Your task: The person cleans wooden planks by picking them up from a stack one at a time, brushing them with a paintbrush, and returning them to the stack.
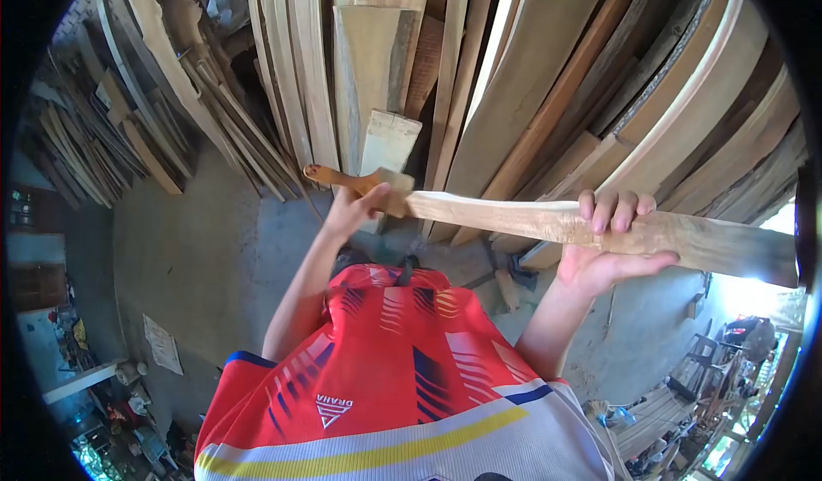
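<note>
My left hand (pixel 353 211) is closed on the handle of a wooden-handled brush (pixel 342 176). The brush's pale, wide head is at the left end of a long light-brown wooden board (pixel 505 217); it looks slightly blurred, and I cannot tell whether it touches the wood. My right hand (pixel 610 241) grips that board right of its middle. Its fingers curl over the upper edge and the thumb lies along the lower side. The board is held up in front of my body, slanting down to the right, and its right end reaches the edge of the view.
Many tall planks (pixel 522 79) lean in rows ahead of me. More thin boards (pixel 86 156) stand at the left. A flat sheet (pixel 163 344) lies on the concrete floor (pixel 205 258). Cluttered tools and a slatted wooden surface (pixel 646 430) are at the lower right.
</note>
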The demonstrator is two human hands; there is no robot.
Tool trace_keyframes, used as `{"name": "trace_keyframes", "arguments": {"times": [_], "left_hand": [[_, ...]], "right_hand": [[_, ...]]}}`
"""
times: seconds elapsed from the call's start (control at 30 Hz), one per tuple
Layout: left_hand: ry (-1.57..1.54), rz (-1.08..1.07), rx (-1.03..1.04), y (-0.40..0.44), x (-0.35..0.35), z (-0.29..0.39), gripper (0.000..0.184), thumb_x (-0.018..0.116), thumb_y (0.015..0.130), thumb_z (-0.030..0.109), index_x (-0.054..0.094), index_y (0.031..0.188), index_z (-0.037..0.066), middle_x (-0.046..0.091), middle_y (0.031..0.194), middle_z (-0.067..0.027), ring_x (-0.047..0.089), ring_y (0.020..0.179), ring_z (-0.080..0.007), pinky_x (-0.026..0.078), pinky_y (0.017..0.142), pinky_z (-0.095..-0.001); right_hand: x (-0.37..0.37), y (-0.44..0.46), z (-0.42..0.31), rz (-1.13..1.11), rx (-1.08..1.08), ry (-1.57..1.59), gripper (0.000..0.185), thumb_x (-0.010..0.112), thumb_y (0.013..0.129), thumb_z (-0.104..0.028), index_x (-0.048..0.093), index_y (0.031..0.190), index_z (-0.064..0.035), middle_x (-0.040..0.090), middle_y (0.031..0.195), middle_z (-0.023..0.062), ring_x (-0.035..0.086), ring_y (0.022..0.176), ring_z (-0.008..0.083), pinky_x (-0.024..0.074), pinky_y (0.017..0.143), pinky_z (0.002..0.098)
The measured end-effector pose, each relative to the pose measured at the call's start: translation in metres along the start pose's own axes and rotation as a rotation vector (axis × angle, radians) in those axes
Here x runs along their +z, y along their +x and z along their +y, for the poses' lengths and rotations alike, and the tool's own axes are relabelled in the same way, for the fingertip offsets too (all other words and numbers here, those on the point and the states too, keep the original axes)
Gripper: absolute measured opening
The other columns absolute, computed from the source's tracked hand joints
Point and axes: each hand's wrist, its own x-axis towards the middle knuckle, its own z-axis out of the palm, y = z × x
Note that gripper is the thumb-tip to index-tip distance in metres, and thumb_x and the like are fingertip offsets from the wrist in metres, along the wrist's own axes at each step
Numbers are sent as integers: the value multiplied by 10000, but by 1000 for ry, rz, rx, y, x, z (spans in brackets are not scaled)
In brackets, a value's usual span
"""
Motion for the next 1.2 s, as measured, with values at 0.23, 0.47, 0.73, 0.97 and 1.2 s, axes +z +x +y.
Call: {"name": "trace_keyframes", "arguments": {"times": [0.23, 0.47, 0.73, 0.97, 1.2], "left_hand": [[121, -170, -131, -14, 2, -1, 401, 705, 927, 378, 673, 1148, 44, 664, 844, 17, 583, 656, -44, 445, 511, -208], [35, -186, -14, -56, 98, 83, 395, 649, 969, 393, 672, 1115, 26, 682, 816, -15, 603, 645, -57, 493, 544, -225], [-53, 75, -491, -3, -36, -105, 444, 659, 923, 504, 686, 987, 66, 679, 728, -22, 642, 566, -112, 488, 477, -226], [50, 326, -489, -19, -112, -171, 477, 666, 904, 522, 700, 994, 55, 673, 721, -18, 631, 556, -103, 496, 472, -237], [108, 407, -164, -43, -77, -169, 449, 617, 963, 436, 700, 961, -6, 684, 709, -70, 648, 554, -135, 495, 470, -261]], "right_hand": [[-11, -3, -9, -44, 69, -1, 863, 304, 775, -929, 522, 1029, -134, 569, 722, 32, 592, 631, 228, 524, 635, 461], [-14, -10, 15, -276, 114, 103, 857, 311, 828, -887, 518, 1053, -86, 573, 730, 99, 590, 628, 263, 527, 615, 468], [-10, 5, -47, -354, -36, 97, 685, 455, 910, -742, 537, 1033, -73, 596, 704, 33, 585, 599, 191, 508, 540, 368], [-16, 9, -90, -239, -56, 241, 222, 625, 909, -352, 546, 890, -145, 564, 638, -76, 479, 479, 31, 441, 435, 175], [-11, 10, -76, -203, -39, 335, 272, 674, 896, -397, 516, 842, -182, 474, 628, -93, 468, 551, 40, 414, 539, 189]]}}
